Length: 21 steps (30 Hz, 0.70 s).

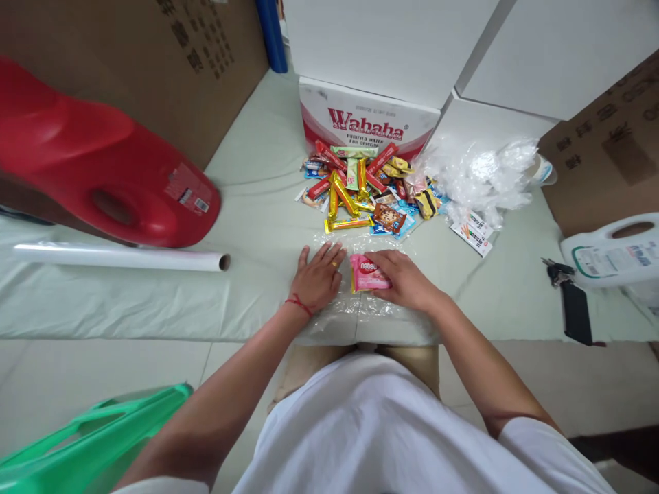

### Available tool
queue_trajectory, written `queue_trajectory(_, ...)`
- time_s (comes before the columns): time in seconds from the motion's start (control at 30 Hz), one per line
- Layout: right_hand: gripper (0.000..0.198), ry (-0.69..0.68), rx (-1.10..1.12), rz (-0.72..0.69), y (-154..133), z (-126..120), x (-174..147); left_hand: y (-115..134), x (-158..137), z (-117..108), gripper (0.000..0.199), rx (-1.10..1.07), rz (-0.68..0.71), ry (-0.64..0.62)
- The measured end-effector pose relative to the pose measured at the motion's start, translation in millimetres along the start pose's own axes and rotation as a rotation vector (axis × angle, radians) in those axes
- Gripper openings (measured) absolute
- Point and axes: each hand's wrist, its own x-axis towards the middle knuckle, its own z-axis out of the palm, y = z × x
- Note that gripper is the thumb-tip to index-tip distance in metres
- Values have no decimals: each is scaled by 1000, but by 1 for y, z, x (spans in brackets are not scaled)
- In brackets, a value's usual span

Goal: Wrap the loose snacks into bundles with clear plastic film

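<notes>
In the head view, my right hand [406, 278] grips the right side of a pink wrapped packet [369, 276] with a red label. The packet rests on a sheet of clear plastic film [381, 312] spread over the table near its front edge. My left hand [318, 274] lies flat on the film's left part, fingers stretched out, a little left of the packet and apart from it. A ring and a red string bracelet show on that side. Just beyond both hands sits a pile of wrapped snacks [346, 195] in gold, red, green, brown and blue wrappers.
A roll of film [123, 257] and a big red jug [113, 165] are at the left. A Wahaba-style "Wahaha" carton [365, 116] stands behind the pile. Crumpled clear bags [478, 171], a white jug [615, 250] and a black phone-like object with keys [575, 312] lie rightward.
</notes>
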Motion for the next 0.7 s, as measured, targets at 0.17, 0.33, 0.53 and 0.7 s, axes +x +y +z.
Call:
queue_trajectory(0.17, 82, -54, -101, 52, -8, 28, 7, -1, 0, 1, 61, -23, -13, 21)
queue_trajectory(0.33, 84, -49, -111, 33, -8, 37, 6, -1, -1, 2, 61, -24, -22, 27)
queue_trajectory(0.53, 94, -66, -43, 14, -3, 27, 2, -8, -3, 4, 64, -48, -7, 42)
queue_trajectory(0.7, 93, 117, 120, -64, -6, 6, -51, -25, -27, 2, 62, -51, 85, 234)
